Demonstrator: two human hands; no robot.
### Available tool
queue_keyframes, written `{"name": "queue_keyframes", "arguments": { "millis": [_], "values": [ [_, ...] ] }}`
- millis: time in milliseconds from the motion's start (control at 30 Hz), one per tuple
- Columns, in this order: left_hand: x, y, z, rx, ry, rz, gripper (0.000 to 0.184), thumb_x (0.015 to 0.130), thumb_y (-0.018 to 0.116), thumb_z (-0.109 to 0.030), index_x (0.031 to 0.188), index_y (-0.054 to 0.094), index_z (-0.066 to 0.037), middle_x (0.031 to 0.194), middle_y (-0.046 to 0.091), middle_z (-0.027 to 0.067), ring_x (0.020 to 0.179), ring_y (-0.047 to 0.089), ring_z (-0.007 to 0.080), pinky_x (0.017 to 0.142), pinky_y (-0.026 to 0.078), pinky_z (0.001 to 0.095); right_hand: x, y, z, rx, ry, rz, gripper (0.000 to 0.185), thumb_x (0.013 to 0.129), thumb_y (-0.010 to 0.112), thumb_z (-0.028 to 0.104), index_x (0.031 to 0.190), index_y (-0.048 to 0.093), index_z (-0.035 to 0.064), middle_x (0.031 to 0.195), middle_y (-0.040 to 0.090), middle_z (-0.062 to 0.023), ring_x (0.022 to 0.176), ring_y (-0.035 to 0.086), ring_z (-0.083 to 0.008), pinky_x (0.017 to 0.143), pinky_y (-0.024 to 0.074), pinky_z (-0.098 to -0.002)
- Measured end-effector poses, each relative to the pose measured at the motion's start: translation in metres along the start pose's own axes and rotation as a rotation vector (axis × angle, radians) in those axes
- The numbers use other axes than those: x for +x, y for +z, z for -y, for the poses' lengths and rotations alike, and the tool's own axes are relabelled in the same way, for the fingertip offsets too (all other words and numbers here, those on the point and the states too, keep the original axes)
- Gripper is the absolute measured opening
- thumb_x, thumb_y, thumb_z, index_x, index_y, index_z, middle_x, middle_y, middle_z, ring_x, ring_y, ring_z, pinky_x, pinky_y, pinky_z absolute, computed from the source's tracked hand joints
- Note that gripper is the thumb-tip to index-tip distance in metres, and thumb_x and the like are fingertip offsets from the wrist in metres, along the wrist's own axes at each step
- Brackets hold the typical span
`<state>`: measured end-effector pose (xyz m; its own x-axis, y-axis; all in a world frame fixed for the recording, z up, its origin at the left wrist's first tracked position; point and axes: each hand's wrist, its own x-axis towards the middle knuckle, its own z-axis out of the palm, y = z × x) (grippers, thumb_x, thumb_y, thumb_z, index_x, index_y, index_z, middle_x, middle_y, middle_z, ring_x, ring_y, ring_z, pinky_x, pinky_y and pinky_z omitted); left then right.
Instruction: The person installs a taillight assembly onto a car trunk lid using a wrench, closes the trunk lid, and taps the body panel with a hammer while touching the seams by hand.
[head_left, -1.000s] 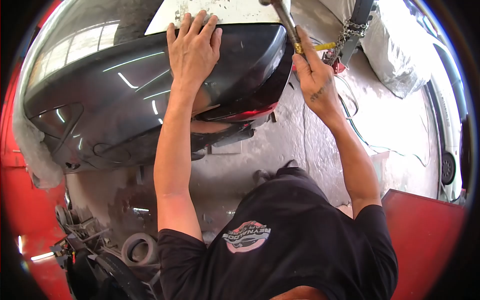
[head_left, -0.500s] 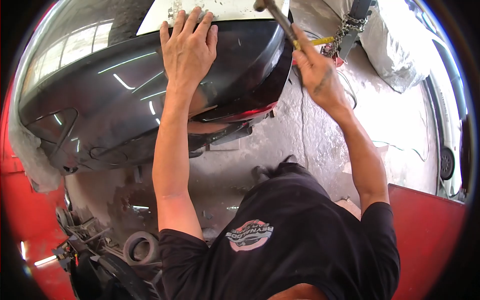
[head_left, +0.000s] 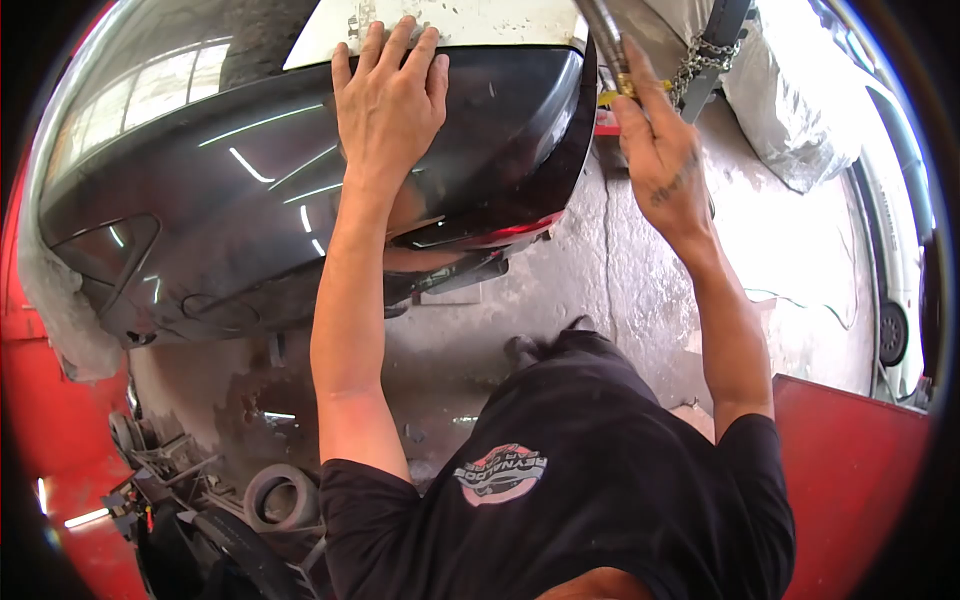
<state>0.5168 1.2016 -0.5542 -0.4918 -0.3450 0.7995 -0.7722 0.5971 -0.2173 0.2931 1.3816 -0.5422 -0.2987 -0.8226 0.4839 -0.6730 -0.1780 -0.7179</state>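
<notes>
My left hand [head_left: 390,115] lies with its fingers spread on the rear of a dark, glossy car [head_left: 250,210]. Its fingertips reach over the edge onto a white, scuffed panel [head_left: 480,22]. To the right of the car's corner, my right hand [head_left: 662,165] is closed around the handle of a hammer [head_left: 602,32], raised at the top of the view. The hammer's head is out of frame now. A yellow piece [head_left: 612,97] shows by the grip; whether it belongs to the hammer I cannot tell. Below my left hand is a red tail light [head_left: 520,231].
A dark post [head_left: 722,45] wrapped with chain [head_left: 703,62] stands at upper right, beside a plastic-covered bulk [head_left: 795,110]. A red panel [head_left: 850,480] is at lower right. Tyres [head_left: 281,500] and metal parts lie at lower left on the wet-looking concrete floor [head_left: 640,280].
My right hand has shifted right and slightly down with the hammer, whose head has left the view. My left hand appears slightly farther right, as the whole view has shifted a little.
</notes>
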Motion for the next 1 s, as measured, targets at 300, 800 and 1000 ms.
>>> {"name": "queue_keyframes", "arguments": {
  "millis": [300, 800, 1000],
  "values": [
    [0.0, -0.001, 0.0, -0.005, -0.002, 0.008, 0.031, 0.101, 0.061, -0.031, 0.125, 0.074, -0.015, 0.136, 0.068, 0.0043, 0.133, 0.058, 0.0302, 0.115, 0.035, 0.0568, 0.004, 0.012, -0.011, -0.046, -0.105, 0.051, 0.054, 0.107, 0.055, 0.019, 0.159, 0.04, 0.0128, 0.079, 0.065, -0.0237, 0.062, 0.063, -0.02, 0.064, 0.0506, -0.0341],
    [-0.001, -0.001, 0.001, -0.04, -0.008, -0.01, 0.031, 0.1, 0.062, -0.03, 0.124, 0.074, -0.014, 0.134, 0.069, 0.0048, 0.132, 0.059, 0.0299, 0.116, 0.035, 0.0562, -0.001, 0.027, 0.008, 0.073, -0.134, -0.049, 0.054, 0.107, 0.054, 0.025, 0.158, 0.042, 0.0155, 0.071, 0.063, -0.0204, 0.063, 0.062, -0.0304, 0.071, 0.0503, -0.0397],
    [-0.001, 0.001, 0.003, -0.032, -0.001, -0.014, 0.031, 0.099, 0.063, -0.029, 0.123, 0.073, -0.011, 0.133, 0.069, 0.0048, 0.13, 0.06, 0.0297, 0.115, 0.036, 0.0555, 0.007, 0.03, -0.003, -0.002, -0.098, 0.143, 0.052, 0.107, 0.054, 0.023, 0.157, 0.042, 0.0106, 0.073, 0.062, -0.0224, 0.064, 0.061, -0.0318, 0.072, 0.0501, -0.0404]
  ]
}}
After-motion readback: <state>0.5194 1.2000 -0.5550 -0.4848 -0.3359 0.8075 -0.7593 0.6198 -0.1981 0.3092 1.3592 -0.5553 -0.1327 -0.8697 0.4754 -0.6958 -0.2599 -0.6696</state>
